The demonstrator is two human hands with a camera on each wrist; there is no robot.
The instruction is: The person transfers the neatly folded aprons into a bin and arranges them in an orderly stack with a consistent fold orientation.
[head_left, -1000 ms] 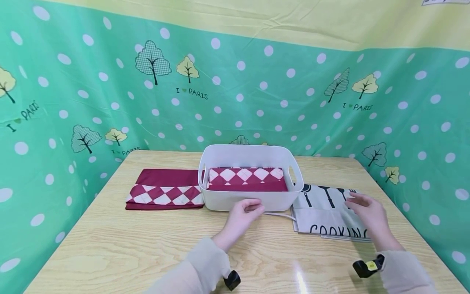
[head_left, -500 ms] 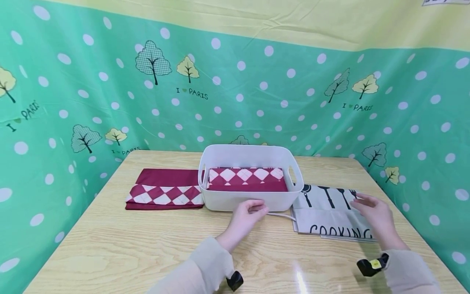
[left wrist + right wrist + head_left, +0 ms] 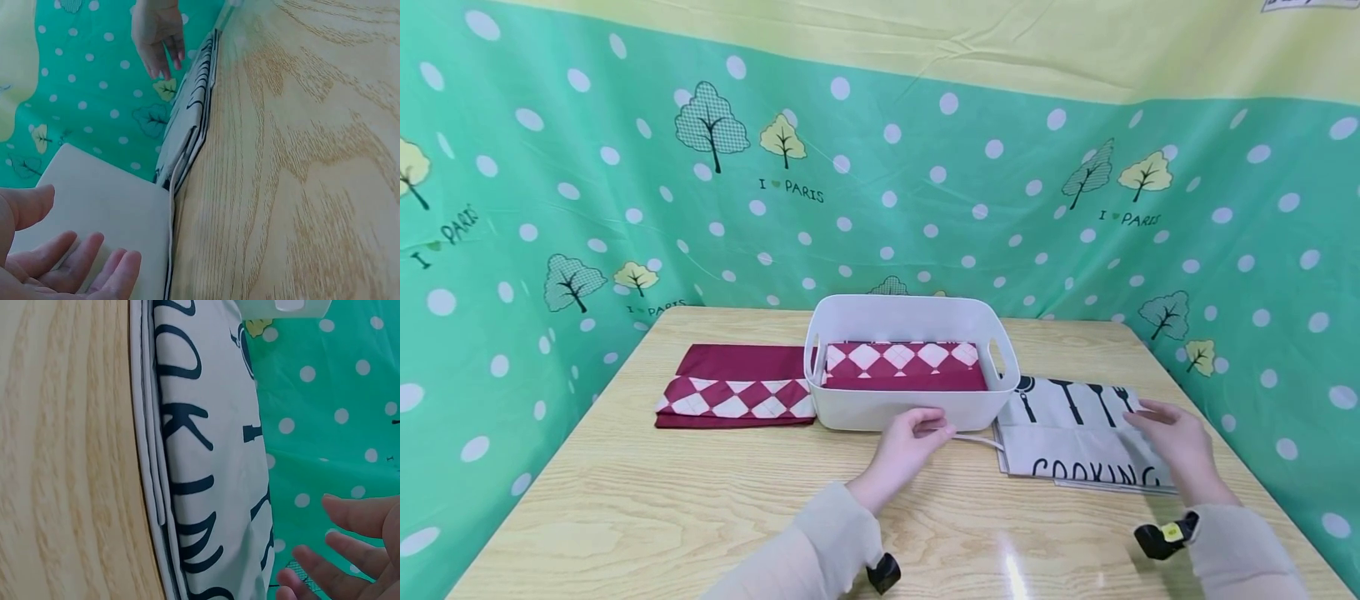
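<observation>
My left hand [image 3: 904,450] hovers close in front of a white plastic basket [image 3: 850,410], fingers loosely bent and holding nothing. A folded maroon cloth [image 3: 898,360] with a white diamond band lies inside the basket. To its right is a folded pale grey apron [image 3: 1060,446], printed with black utensils and COOKING lettering. The apron's thin strap [image 3: 981,438] runs along the table toward the basket's front. Over the apron's right end is my right hand [image 3: 1180,442]; the right wrist view shows its fingers [image 3: 356,515] spread, with nothing between them.
Another folded maroon cloth [image 3: 737,392] with a diamond band lies left of the basket, meeting its side in the head view. All stand on a wooden table [image 3: 685,508]. A green dotted curtain [image 3: 910,208] hangs behind and along both sides.
Both hands have drifted slightly to the right, the right hand uncovering more of the apron's print. The basket, apron and maroon cloths have stayed in place.
</observation>
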